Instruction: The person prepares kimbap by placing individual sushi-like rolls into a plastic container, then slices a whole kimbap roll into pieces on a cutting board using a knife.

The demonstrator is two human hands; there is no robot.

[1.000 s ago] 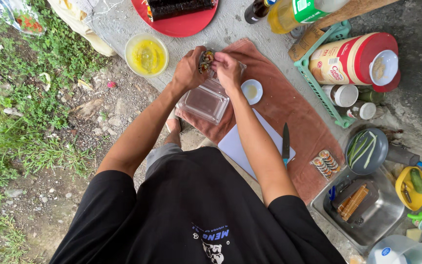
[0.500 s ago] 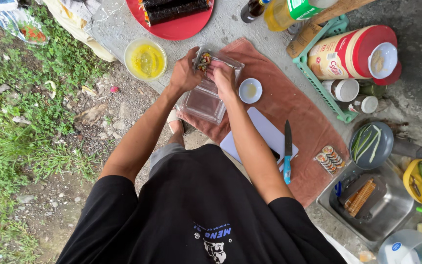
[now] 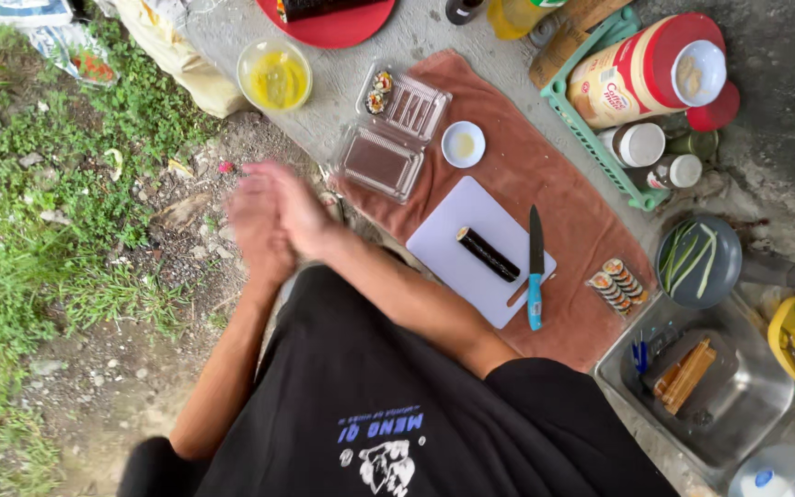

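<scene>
Both hands, the left hand (image 3: 255, 225) and right hand (image 3: 294, 207), press together empty and blurred over bare dirt beside grass (image 3: 11, 276), near the open clear clamshell box (image 3: 393, 129) on a brown towel (image 3: 545, 175) spread across grey concrete (image 3: 416, 37).

My one camera sits on my head, looking steeply down past my black shirt (image 3: 388, 405). It faces the brown towel (image 3: 545, 184) ahead, with grass (image 3: 11, 258) left, from standing height.
</scene>
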